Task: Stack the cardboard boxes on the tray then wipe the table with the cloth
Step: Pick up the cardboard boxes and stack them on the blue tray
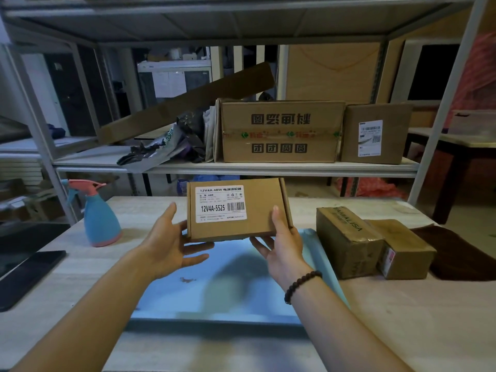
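Both hands hold one flat cardboard box (pixel 236 209) in the air above the far part of the blue tray (pixel 214 296). The left hand (pixel 171 242) supports the box's lower left edge, fingers spread beneath it and thumb raised alongside. The right hand (pixel 281 242) grips the lower right corner, thumb pressed on the labelled face and fingers under the bottom edge. The hands are apart, one at each end of the box, and both are clamped on it.

The box is tilted, its white label facing the camera; its long axis runs left to right, across the tray. The tray lies on the desk (pixel 402 331) directly below and nearer than the box, and appears bare, so this is judged to be the first box of the stack. The coming move should be a short lowering towards the person, tipping the box flat.

Two further boxes rest on the desk just right of the tray: a taped box (pixel 346 242) nearest the tray's right edge, and a smaller box (pixel 405 251) touching it on the far side. The right hand is the nearer to both. A dark brown cloth (pixel 461 253) lies beyond them at the desk's right side. A blue spray bottle (pixel 100 218) stands at the left, well apart from the tray.
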Motion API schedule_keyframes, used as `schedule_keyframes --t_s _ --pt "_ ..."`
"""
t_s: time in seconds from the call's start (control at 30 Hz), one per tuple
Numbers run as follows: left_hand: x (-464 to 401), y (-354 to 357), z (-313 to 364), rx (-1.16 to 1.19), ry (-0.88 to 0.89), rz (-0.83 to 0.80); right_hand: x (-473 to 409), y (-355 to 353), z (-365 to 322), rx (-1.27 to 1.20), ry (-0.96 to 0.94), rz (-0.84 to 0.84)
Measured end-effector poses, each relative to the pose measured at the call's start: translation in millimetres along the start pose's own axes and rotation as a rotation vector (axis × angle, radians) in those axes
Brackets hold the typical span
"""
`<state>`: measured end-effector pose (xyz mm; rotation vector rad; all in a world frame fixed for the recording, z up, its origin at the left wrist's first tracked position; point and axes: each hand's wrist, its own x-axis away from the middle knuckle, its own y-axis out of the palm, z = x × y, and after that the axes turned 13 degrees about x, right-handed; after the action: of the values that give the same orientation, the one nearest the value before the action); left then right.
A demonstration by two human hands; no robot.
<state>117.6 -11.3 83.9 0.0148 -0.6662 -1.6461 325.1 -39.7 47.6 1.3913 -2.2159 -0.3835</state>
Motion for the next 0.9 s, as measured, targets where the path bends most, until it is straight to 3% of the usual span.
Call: schedule_keyframes --t_s 0.1,0.2,0.33,0.43,0.53,0.67,0.8,0.9 --pt "5 7 1 -0.155 0.121 0.032 1 0 0 -0.012 -0.044 0.001" --pt "13 18 2 -0.283 0.199 0.063 7 -1 -1 0.093 -0.231 -0.058" --pt "20 31 10 -0.252 0.169 -0.041 23 2 6 0.568 -0.772 -0.130" --pt "25 34 19 -0.139 0.135 -0.082 24 4 15 0.758 -1.170 -0.207" --pt "26 30 21 -0.086 0.149 -0.067 21 3 18 0.885 -1.386 -0.241" --pt "25 22 18 -0.059 0.156 -0.102 18 -2 20 1.106 -1.365 -0.281" --pt "22 13 12 0.066 0.231 -0.176 17 -11 23 1.290 -1.113 -0.311" --pt "23 14 9 0.123 0.259 -0.222 19 -18 23 1.266 -0.863 -0.347"
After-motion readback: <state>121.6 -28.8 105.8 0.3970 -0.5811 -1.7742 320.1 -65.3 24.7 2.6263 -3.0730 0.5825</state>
